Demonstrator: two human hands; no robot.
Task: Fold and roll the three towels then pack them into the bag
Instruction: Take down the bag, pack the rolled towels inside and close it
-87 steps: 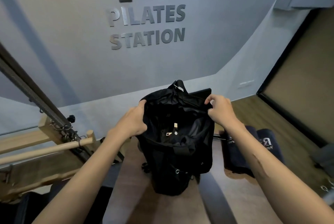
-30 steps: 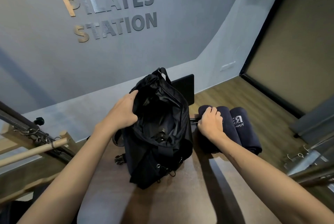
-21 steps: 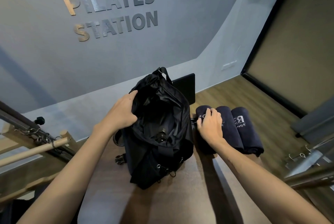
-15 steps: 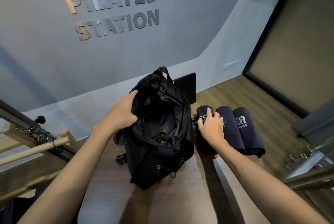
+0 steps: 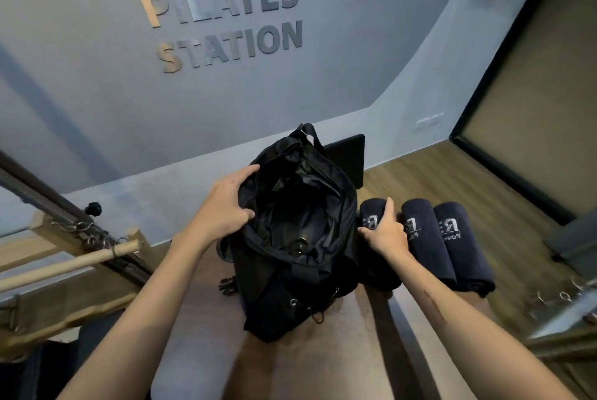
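Note:
A black bag (image 5: 290, 283) stands upright on the brown padded surface (image 5: 206, 335), its mouth wide open. My left hand (image 5: 226, 206) grips the left rim of the opening. Three rolled navy towels with white logos lie side by side just right of the bag. My right hand (image 5: 386, 231) grips the nearest roll (image 5: 371, 215), thumb on its left side and fingers over the top. The middle roll (image 5: 426, 248) and the far-right roll (image 5: 465, 254) lie untouched.
A wooden bar (image 5: 71, 262) and a metal frame with hooks (image 5: 74, 225) stand at the left. A black pad (image 5: 345, 157) stands behind the bag. A grey wall lies ahead; wood floor (image 5: 452, 180) and metal hooks (image 5: 562, 296) are on the right.
My right hand left the bag's right rim, went to the towels and took hold of the nearest roll. My left hand keeps its grip on the rim.

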